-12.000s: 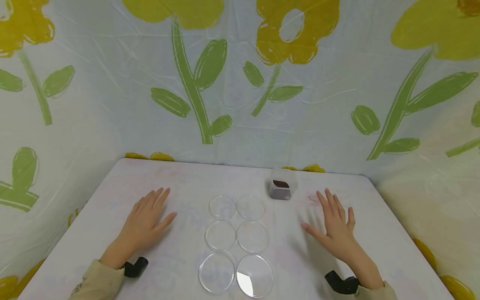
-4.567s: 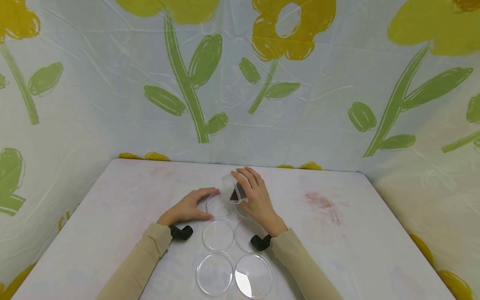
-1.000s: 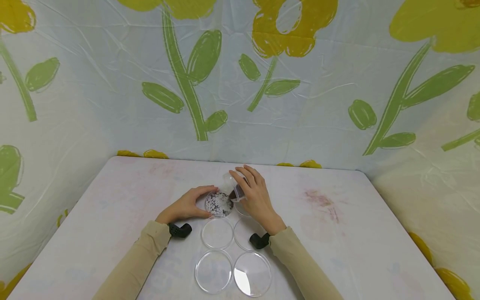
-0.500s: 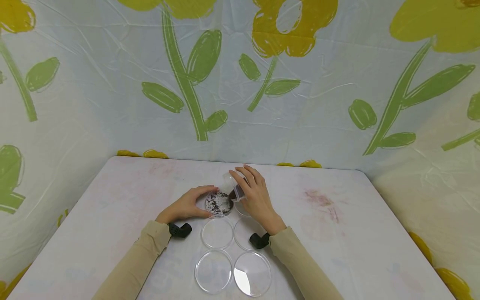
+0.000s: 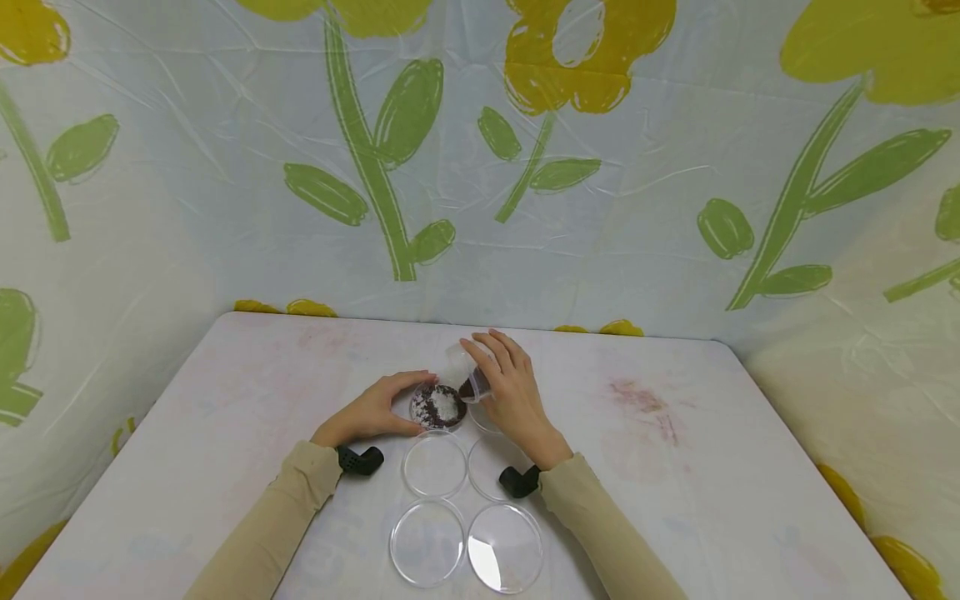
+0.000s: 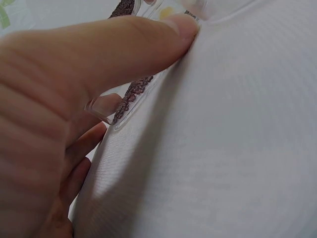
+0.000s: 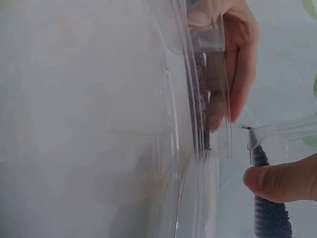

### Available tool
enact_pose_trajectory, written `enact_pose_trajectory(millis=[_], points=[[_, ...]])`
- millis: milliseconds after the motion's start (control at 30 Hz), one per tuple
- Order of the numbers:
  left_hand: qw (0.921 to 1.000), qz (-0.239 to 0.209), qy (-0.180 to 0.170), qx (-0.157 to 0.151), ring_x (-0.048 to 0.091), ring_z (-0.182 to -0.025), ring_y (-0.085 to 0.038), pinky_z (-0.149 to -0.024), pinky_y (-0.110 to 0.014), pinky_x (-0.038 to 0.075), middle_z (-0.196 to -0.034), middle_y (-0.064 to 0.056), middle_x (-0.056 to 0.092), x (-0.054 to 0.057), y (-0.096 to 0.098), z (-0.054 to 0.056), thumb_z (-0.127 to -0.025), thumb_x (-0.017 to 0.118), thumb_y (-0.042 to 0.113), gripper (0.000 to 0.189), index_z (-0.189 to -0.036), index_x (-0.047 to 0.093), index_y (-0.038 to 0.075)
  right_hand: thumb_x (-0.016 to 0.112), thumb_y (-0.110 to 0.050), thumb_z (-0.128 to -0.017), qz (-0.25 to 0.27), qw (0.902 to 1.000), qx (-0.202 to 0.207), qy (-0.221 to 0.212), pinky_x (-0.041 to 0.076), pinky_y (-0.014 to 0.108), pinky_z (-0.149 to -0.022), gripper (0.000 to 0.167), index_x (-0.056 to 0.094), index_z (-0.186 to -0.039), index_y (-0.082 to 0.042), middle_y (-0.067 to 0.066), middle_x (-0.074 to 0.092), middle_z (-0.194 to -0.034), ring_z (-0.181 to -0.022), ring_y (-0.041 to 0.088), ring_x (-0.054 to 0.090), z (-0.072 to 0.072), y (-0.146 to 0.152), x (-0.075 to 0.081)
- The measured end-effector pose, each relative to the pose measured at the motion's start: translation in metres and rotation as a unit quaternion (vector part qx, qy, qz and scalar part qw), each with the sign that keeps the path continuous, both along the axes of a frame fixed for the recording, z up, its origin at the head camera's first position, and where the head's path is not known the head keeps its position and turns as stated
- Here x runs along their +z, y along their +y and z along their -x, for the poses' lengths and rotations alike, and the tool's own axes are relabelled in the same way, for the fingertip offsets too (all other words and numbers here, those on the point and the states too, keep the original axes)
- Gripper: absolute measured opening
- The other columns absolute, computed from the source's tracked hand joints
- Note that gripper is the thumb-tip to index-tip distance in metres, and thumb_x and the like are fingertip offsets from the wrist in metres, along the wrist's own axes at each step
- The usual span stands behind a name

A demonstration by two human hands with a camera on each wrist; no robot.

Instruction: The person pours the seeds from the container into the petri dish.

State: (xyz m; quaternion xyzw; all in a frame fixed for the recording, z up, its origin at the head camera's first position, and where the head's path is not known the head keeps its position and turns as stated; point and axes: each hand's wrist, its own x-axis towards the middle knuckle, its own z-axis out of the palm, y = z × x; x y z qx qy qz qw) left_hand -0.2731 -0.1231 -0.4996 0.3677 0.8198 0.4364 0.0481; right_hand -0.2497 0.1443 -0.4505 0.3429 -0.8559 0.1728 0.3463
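My left hand (image 5: 375, 408) holds a clear petri dish (image 5: 438, 407) at the back left of a group of dishes, thumb at the near rim and fingers at the far rim. Dark granules lie in it, mostly round the edge, with a pale bare patch in the middle. My right hand (image 5: 513, 396) grips a small clear plastic container (image 7: 271, 218) of dark granules, tipped toward the dish with its mouth close over the rim. A clear lid-like flap (image 5: 455, 357) sticks up from the container. In the left wrist view, the thumb (image 6: 163, 42) covers part of the dish.
Just right of the filled dish, another dish (image 5: 483, 419) is partly under my right hand. Nearer stand more clear dishes in pairs, such as the front left dish (image 5: 427, 543) and front right dish (image 5: 506, 548). A flowered cloth (image 5: 637, 250) hangs behind the white table (image 5: 285, 375).
Both hands have come from the table's sides to the back dishes. The right hand has picked up the container and tipped it. Granules now lie in the left dish, darker than a second ago.
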Motion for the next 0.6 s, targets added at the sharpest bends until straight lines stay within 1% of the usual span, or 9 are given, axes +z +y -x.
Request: enact_pose_trajectory(millis=[133, 233, 333, 400, 500, 600], points=[[1.0, -0.007, 0.002, -0.001, 0.037, -0.141, -0.028, -0.116, -0.05, 0.026, -0.148, -0.007, 0.049, 0.0, 0.0, -0.001, -0.074, 0.087, 0.025, 0.083, -0.146, 0.048, 0.008, 0.075, 0.017, -0.054, 0.043, 0.9989, 0.01, -0.012, 0.036, 0.055, -0.104, 0.1, 0.047, -0.145, -0.011, 0.013, 0.047, -0.142, -0.136, 0.036, 0.037, 0.003, 0.001, 0.0], [1.0, -0.005, 0.003, 0.002, 0.037, -0.141, -0.029, -0.116, -0.05, 0.027, -0.148, -0.007, 0.049, 0.001, 0.0, -0.001, -0.074, 0.087, 0.024, 0.083, -0.146, 0.049, 0.009, 0.083, 0.01, -0.055, 0.083, 0.996, 0.019, -0.028, 0.036, 0.054, -0.102, 0.099, 0.047, -0.145, -0.011, 0.013, 0.047, -0.142, -0.134, 0.036, 0.038, 0.007, 0.003, -0.002], [1.0, 0.0, 0.006, 0.004, 0.038, -0.141, -0.028, -0.116, -0.049, 0.027, -0.148, -0.007, 0.049, 0.001, -0.001, -0.002, -0.073, 0.088, 0.024, 0.083, -0.145, 0.049, 0.009, 0.092, -0.001, -0.058, 0.129, 0.9893, 0.033, -0.059, 0.034, 0.053, -0.104, 0.099, 0.045, -0.145, -0.011, 0.013, 0.045, -0.142, -0.132, 0.034, 0.037, 0.009, 0.006, -0.004], [1.0, 0.0, 0.007, 0.004, 0.037, -0.141, -0.028, -0.116, -0.049, 0.027, -0.149, -0.006, 0.049, 0.001, -0.001, -0.002, -0.073, 0.088, 0.023, 0.083, -0.145, 0.049, 0.009, 0.094, -0.004, -0.059, 0.165, 0.9809, 0.043, -0.093, 0.032, 0.052, -0.106, 0.1, 0.044, -0.146, -0.01, 0.013, 0.043, -0.144, -0.132, 0.034, 0.035, 0.009, 0.008, -0.004], [1.0, -0.002, 0.007, 0.003, 0.037, -0.142, -0.028, -0.116, -0.049, 0.026, -0.149, -0.006, 0.048, 0.001, -0.001, -0.002, -0.074, 0.088, 0.024, 0.083, -0.145, 0.049, 0.009, 0.095, -0.003, -0.058, 0.217, 0.9636, 0.048, -0.148, 0.03, 0.052, -0.109, 0.104, 0.042, -0.148, -0.01, 0.012, 0.039, -0.146, -0.134, 0.031, 0.032, 0.009, 0.013, -0.004], [1.0, 0.004, 0.003, 0.008, 0.036, -0.142, -0.028, -0.116, -0.049, 0.026, -0.15, -0.006, 0.047, 0.001, -0.001, -0.003, -0.074, 0.087, 0.026, 0.083, -0.146, 0.049, 0.011, 0.095, -0.004, -0.061, 0.254, 0.9453, 0.035, -0.201, 0.029, 0.05, -0.111, 0.106, 0.039, -0.15, -0.015, 0.007, 0.036, -0.15, -0.138, 0.027, 0.029, 0.009, 0.019, -0.003]])
